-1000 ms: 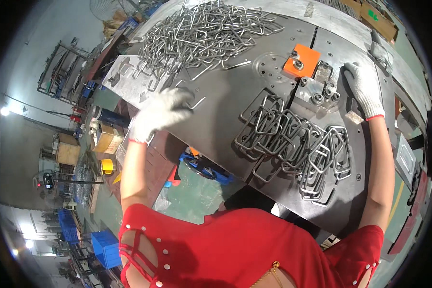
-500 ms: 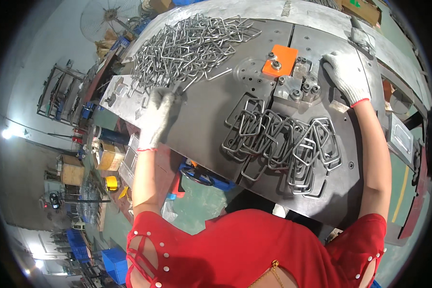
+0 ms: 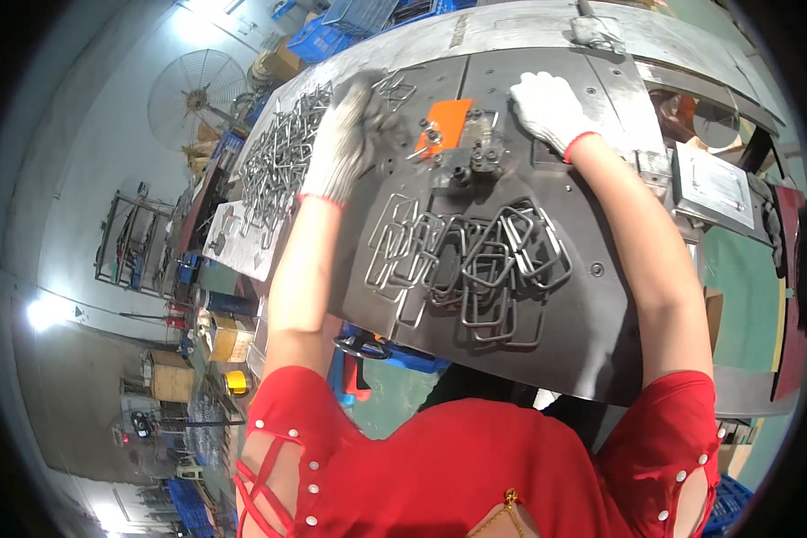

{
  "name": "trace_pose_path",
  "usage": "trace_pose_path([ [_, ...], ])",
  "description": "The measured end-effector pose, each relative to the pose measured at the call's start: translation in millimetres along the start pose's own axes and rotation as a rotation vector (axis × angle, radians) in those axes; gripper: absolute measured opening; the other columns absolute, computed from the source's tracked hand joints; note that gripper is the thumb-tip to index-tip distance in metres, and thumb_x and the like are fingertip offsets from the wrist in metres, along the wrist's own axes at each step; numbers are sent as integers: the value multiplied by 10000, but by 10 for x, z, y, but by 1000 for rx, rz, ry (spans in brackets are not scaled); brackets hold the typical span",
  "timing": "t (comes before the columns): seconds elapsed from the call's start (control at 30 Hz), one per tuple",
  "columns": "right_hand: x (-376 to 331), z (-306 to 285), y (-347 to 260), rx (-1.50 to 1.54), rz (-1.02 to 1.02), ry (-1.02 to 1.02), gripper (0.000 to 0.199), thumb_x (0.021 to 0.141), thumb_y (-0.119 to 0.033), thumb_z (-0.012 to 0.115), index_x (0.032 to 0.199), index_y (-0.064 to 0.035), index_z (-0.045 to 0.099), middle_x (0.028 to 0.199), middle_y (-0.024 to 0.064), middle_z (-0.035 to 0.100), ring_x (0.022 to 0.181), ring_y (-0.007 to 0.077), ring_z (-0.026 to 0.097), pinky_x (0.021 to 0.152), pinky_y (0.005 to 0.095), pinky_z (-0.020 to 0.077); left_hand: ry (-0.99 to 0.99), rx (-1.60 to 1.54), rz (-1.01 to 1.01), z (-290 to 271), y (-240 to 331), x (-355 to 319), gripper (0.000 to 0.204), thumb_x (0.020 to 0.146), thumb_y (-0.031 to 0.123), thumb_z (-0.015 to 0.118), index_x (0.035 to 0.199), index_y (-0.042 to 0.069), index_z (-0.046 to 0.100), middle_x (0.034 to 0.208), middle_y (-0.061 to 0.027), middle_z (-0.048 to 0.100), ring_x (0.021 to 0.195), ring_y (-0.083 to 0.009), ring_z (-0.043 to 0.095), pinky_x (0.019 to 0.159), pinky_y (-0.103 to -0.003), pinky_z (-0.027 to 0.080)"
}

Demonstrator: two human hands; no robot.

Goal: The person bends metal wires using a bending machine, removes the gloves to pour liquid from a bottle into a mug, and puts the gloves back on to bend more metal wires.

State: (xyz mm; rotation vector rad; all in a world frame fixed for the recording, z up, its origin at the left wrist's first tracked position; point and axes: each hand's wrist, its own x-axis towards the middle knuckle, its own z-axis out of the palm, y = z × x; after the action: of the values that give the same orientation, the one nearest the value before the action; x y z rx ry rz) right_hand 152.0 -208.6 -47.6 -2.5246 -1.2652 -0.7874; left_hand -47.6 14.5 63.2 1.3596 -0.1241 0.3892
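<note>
Bright, even workshop light; lamp glare point(image 3: 40, 312) at left; fisheye bending edges; moving left hand point(image 3: 345, 143) blurred.

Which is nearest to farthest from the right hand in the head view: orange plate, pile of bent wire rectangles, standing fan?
From the right hand:
1. Orange plate, just to its left on the steel table.
2. Pile of bent wire rectangles, below it, toward the person.
3. Standing fan, far left, off the table.

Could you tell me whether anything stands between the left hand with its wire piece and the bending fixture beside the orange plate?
Nothing visible does. The left hand holds a bent wire piece just left of the orange plate, and the steel table between it and the bending fixture shows nothing in the way.
</note>
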Motion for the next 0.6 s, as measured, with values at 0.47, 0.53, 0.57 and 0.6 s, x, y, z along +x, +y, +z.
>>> trace_pose_path([
  [0.47,-51,9,99,165,62,-25,241,916,-252,564,999,-103,734,1015,133,681,977,320,656,836,441,537,-178,-212,-198,76,-595,318,296,1007,277,583,1142,15,606,681,40,361,625,-103,351,631,-280,337],
  [0.53,-50,-16,102,162,14,-20,246,915,-265,571,1022,-113,732,1007,139,682,967,329,656,848,444,538,-185,-168,-223,122,-559,308,286,1014,267,565,1139,13,610,669,39,359,613,-102,344,618,-277,332],
  [0.57,-49,-38,96,155,0,-5,246,915,-265,571,1022,-113,732,1007,139,682,967,329,656,848,444,538,-205,-120,-205,142,-548,300,278,1020,256,547,1136,12,613,657,38,356,601,-101,337,605,-274,328],
  [0.6,-54,-69,95,160,10,-25,244,916,-264,573,1030,-118,731,1004,142,682,965,333,655,852,448,536,-196,-128,-229,159,-549,291,278,1020,256,547,1136,12,613,657,38,356,601,-101,337,605,-274,328],
])
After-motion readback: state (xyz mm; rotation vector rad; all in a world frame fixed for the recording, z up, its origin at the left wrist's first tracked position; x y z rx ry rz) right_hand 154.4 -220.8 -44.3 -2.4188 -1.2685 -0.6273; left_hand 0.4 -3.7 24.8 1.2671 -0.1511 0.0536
